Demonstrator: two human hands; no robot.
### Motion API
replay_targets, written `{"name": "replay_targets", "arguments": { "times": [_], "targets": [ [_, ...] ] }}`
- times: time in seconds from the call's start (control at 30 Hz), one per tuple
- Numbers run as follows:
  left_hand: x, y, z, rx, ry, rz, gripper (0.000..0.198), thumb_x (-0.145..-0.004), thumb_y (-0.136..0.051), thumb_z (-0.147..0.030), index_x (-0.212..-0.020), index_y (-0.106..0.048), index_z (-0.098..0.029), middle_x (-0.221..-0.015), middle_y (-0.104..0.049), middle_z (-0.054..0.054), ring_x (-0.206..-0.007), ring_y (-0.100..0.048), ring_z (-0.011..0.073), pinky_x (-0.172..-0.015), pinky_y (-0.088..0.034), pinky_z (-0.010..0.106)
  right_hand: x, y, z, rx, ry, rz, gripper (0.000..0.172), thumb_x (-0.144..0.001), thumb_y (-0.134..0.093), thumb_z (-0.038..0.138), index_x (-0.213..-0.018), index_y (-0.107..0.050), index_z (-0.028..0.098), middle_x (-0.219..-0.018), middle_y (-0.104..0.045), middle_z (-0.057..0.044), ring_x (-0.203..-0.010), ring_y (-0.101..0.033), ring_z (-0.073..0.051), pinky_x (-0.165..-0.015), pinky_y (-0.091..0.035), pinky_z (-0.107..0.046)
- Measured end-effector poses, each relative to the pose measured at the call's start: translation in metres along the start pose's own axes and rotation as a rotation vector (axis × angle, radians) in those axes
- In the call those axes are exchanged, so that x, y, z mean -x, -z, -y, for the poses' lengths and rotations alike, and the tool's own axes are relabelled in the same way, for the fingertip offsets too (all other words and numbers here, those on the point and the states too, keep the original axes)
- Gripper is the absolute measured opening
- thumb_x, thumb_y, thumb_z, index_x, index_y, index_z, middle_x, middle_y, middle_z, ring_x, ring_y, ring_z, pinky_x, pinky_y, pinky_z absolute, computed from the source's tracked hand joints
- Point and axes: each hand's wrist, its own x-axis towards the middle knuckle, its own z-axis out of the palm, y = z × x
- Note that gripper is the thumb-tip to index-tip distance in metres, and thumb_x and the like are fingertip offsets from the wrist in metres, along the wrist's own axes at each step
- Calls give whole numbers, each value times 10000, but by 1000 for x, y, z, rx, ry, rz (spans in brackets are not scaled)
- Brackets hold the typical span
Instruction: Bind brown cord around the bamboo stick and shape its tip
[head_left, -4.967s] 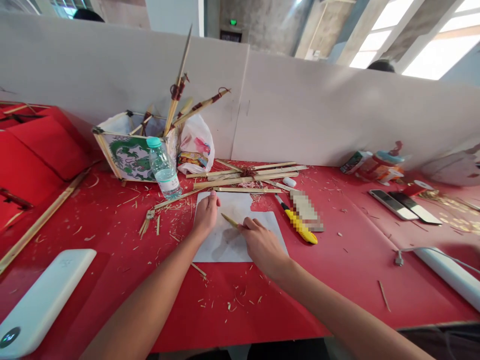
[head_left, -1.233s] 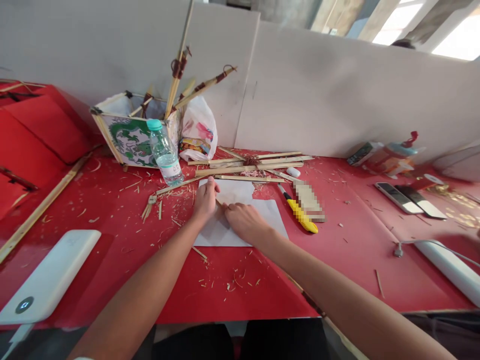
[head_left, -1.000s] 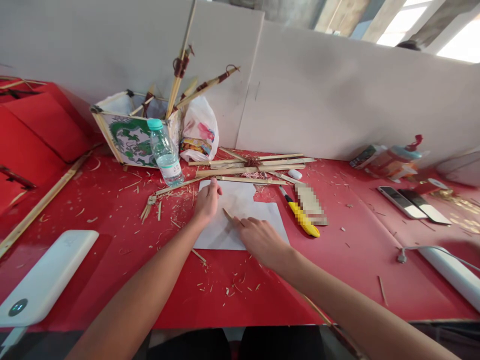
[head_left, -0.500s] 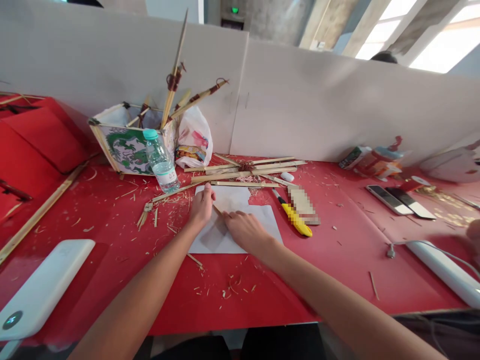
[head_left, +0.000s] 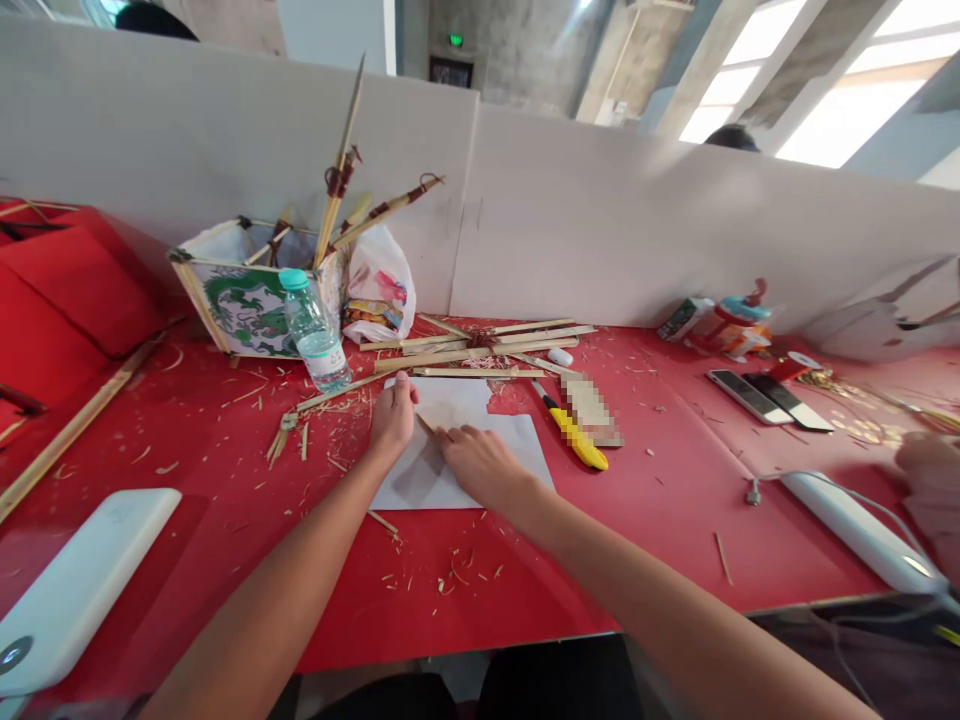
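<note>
A white sheet of paper (head_left: 517,445) lies on the red table (head_left: 660,520) in front of me. My left hand (head_left: 391,415) presses down on the sheet's left part, fingers curled together. My right hand (head_left: 480,465) rests on the middle of the sheet, its fingers pinched on a thin bamboo stick (head_left: 425,424) whose tip points up-left toward my left hand. Both hands almost touch.
Bamboo strips (head_left: 480,345) lie behind the paper, a yellow utility knife (head_left: 574,440) to its right. A water bottle (head_left: 311,330), a dragon-painted paper frame (head_left: 240,305) and a plastic bag (head_left: 379,290) stand back left. Two phones (head_left: 757,395), a white power bank (head_left: 71,590) and another person's hand (head_left: 930,490) are nearby.
My right hand with the stick slid back and forth across the paper and now sits close to my left hand. The view shifted slightly; another person's hand appeared at the right edge.
</note>
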Motion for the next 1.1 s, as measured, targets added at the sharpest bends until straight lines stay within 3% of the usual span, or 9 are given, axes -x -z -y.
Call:
{"name": "replay_targets", "arguments": {
  "times": [0.13,0.23,0.37,0.43,0.53,0.63,0.83,0.93,1.1],
  "targets": [
    [-1,0,2,11,24,4,652,-988,-231,-725,-651,-510,-241,-540,-445,-5,-511,-449,186,-515,-294,312,42,-6,-6,3,1,75,524,-948,-420,7,-1461,-502,78,-1112,-737,-170,-1005,-699,-252,-694,-524,-316],
    [0,-1,1,21,28,25,650,-986,-252,-724,-652,-523,-236,-552,-453,-3,-520,-453,184,-519,-283,312,61,-2,-14,-109,-84,100,516,-954,-418,43,-1443,-554,137,-1080,-752,-141,-967,-715,-234,-693,-484,-288],
    [5,1,-6,34,20,22,628,-992,-250,-700,-663,-525,-240,-542,-425,-9,-522,-442,193,-527,-277,318,42,15,-29,-439,-142,-81,451,-977,-413,142,-1340,-679,176,-985,-761,-96,-840,-699,-200,-715,-458,-277],
    [10,3,-14,33,-3,19,592,-999,-277,-666,-688,-545,-240,-562,-459,1,-556,-473,206,-552,-298,325,26,19,-39,-686,-140,-142,437,-980,-427,207,-1315,-705,170,-844,-725,-55,-696,-640,-161,-669,-449,-263],
    [18,4,-27,20,-46,28,471,-989,-398,-597,-775,-606,-233,-651,-555,21,-650,-533,226,-610,-330,330,6,11,-53,-1080,-137,-187,476,-973,-500,401,-1288,-716,117,-664,-577,11,-548,-489,-113,-554,-395,-233],
    [26,1,-35,30,-29,42,412,-984,-429,-562,-832,-612,-226,-665,-542,13,-659,-524,217,-603,-331,321,-5,-9,-59,-1353,-144,-240,587,-905,-608,530,-1274,-714,87,-654,-524,30,-536,-441,-100,-503,-363,-220],
    [34,-8,-38,119,56,210,483,-952,-468,-628,-677,-505,-232,-544,-345,-46,-489,-354,144,-493,-283,301,-6,-35,-50,-1493,-121,-233,556,-926,-632,513,-1345,-684,150,-623,-481,59,-473,-418,-89,-445,-342,-211],
    [37,-10,-40,170,96,231,463,-916,-556,-591,-657,-406,-239,-548,-304,-61,-470,-290,118,-461,-252,287,0,-36,-44,-1504,-126,-204,592,-953,-611,515,-1427,-622,161,-632,-494,59,-444,-420,-89,-435,-365,-222],
    [39,-12,-41,280,186,221,418,-870,-628,-539,-672,-427,-230,-561,-300,-72,-457,-234,89,-430,-189,263,7,-37,-37,-1586,-71,-153,601,-996,-523,599,-1410,-636,178,-679,-530,36,-467,-481,-94,-444,-415,-220]
  ]
}}
